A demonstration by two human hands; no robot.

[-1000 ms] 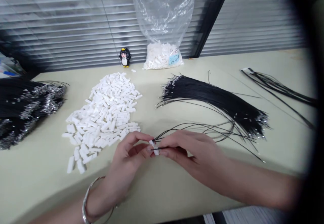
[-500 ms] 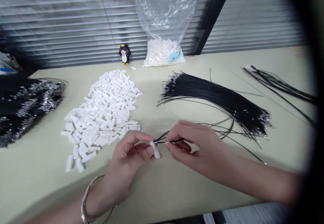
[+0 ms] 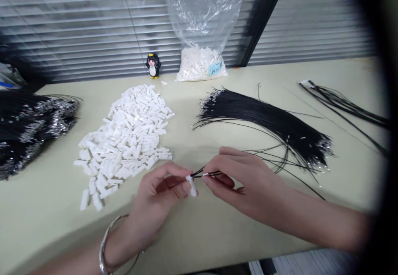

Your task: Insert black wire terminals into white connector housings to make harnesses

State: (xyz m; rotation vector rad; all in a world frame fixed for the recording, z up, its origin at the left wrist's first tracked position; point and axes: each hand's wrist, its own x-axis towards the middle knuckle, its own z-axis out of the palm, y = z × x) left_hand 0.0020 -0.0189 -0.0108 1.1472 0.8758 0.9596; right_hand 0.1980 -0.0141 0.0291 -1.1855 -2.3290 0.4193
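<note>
My left hand (image 3: 168, 186) pinches a white plastic connector housing (image 3: 192, 186) between thumb and fingertips. A few black wires (image 3: 197, 172) run from the housing's upper end toward my right hand (image 3: 233, 173). That hand is closed on a black wire, and its small metal tip (image 3: 205, 174) shows at the thumb, a short gap away from the housing. Several wire tails (image 3: 273, 163) trail out to the right behind the hand. Both hands are held just above the table. The fingers partly cover the housing.
A heap of white housings (image 3: 133, 130) lies to the left, with a clear bag (image 3: 199, 66) of more behind. Black wire bundles lie at right (image 3: 264, 119) and far left (image 3: 34, 130). A penguin figurine (image 3: 153, 66) stands by the blinds. Assembled wires (image 3: 342, 101) lie far right.
My left hand and the housing have shifted very slightly to the right, narrowing the gap to my right hand. Both hands keep their grip.
</note>
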